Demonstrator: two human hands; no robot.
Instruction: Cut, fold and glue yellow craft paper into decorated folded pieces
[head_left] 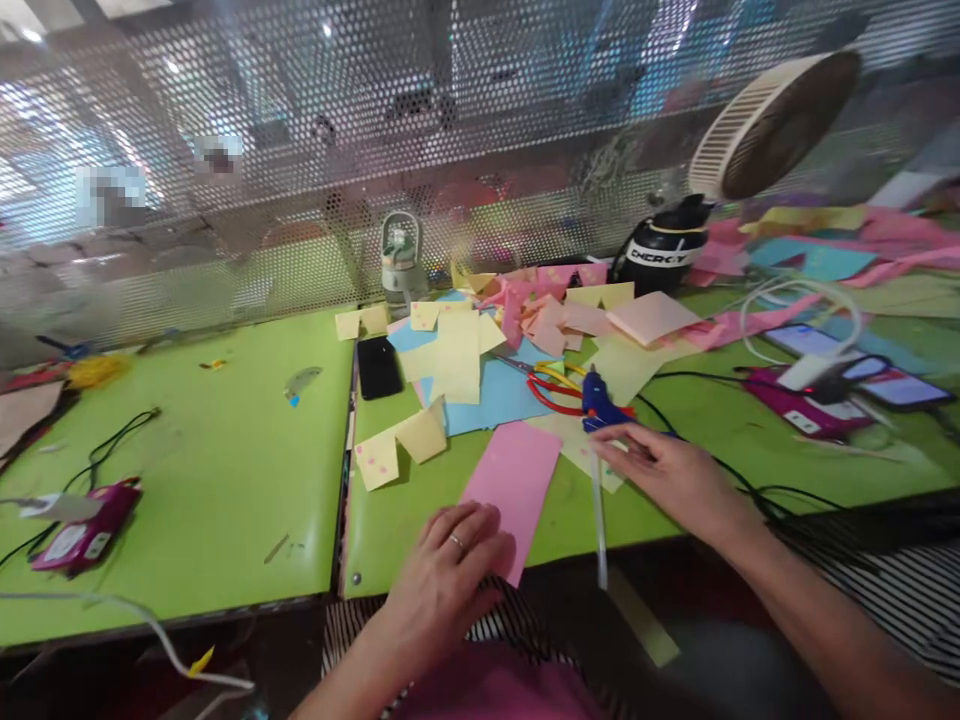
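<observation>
My left hand [461, 555], a ring on one finger, has its fingers curled over the lower left edge of a pink paper sheet [514, 480]. The sheet lies slanted, its near corner reaching the table edge. My right hand [660, 470] is stretched out with extended fingers, its fingertips at the back end of a blue glue gun [598, 400]. Whether they touch it I cannot tell. A whitish glue stick [599, 520] runs from the gun's back past the table edge. Scissors with red handles [551, 395] lie left of the gun. A folded yellow paper piece [401, 447] stands left of the pink sheet.
Paper scraps [555, 310] are piled at the back beside a black flask [664, 250]. A clear bottle [403, 265] and a black phone [380, 367] stand to the left. At right, cables surround a magenta power strip [810, 405]. A fan [772, 125] and mesh screen [300, 150] rise behind.
</observation>
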